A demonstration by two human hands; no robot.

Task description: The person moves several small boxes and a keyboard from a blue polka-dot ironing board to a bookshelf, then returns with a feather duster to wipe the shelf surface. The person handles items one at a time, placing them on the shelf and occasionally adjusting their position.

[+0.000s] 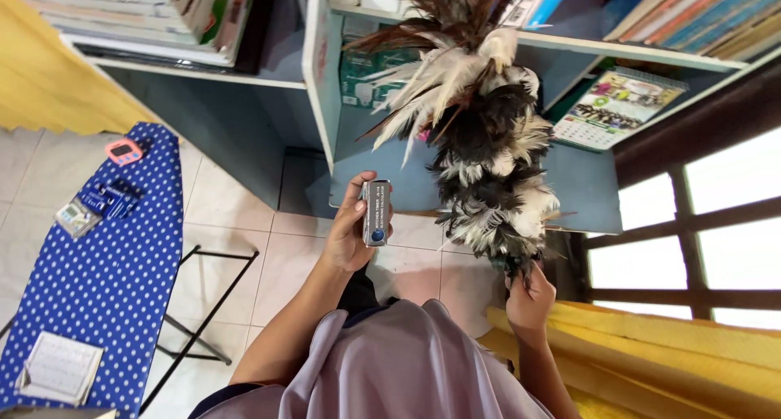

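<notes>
Two hands (350, 232) (529, 298) occupied: small silver rectangular box (376, 213) pinched left, black-and-white feather duster (480, 134) fisted right; box best kept clear of feathers.

pale tiled floor (244, 248), blue shelves (325, 102), bright window (732, 175)

We find open tiled floor (244, 216) between the ironing board (106, 256) on the left and the shelf unit (321, 85). The feather duster (480, 142) fills the lower shelf opening; stacked books (138, 12) block the upper left shelf. Window bars (691, 224) close the right.
</notes>
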